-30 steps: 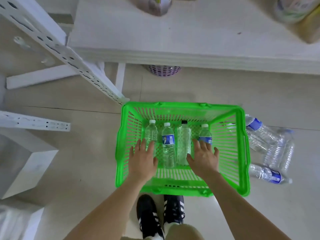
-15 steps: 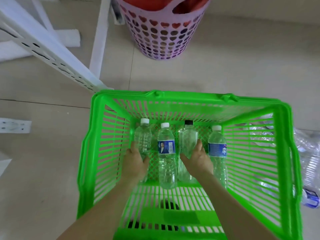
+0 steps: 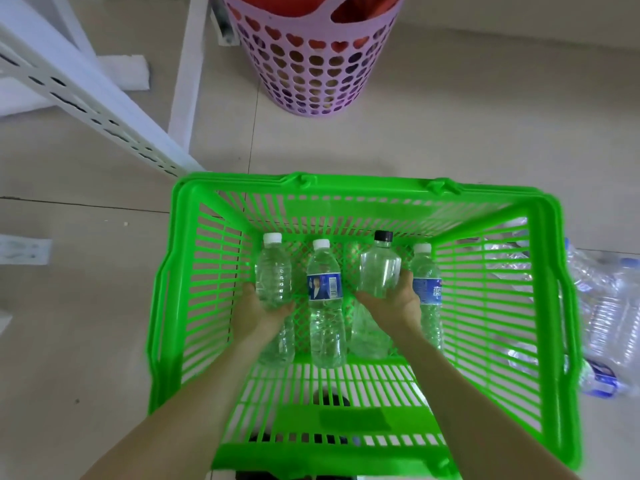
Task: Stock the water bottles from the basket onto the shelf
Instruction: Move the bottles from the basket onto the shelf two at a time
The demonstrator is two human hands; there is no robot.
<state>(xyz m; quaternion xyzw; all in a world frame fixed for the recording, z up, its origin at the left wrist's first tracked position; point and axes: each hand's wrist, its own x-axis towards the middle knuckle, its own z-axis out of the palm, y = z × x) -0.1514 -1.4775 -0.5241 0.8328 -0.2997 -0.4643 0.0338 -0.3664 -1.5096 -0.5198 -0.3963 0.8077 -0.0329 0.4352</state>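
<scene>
A bright green basket [image 3: 194, 306] stands on the floor below me, with several clear water bottles lying in it. My left hand [image 3: 259, 313] grips the leftmost bottle [image 3: 273, 271], which has a white cap and no label. My right hand [image 3: 394, 303] grips the black-capped bottle [image 3: 379, 271]. Between them lies a white-capped bottle with a blue label [image 3: 323, 292]. Another blue-labelled bottle [image 3: 427, 289] lies right of my right hand. The shelf surface is out of view.
A lilac basket with heart-shaped holes [image 3: 311, 64] stands beyond the green basket. White perforated shelf uprights [image 3: 104, 109] slant across the upper left. More clear bottles [image 3: 609, 306] lie on the floor to the right. My shoes show through the basket's near wall.
I have leaned down closer to the basket. Both hands went from hovering over the bottles to curling round one each, the left on the plain bottle and the right on the black-capped one.
</scene>
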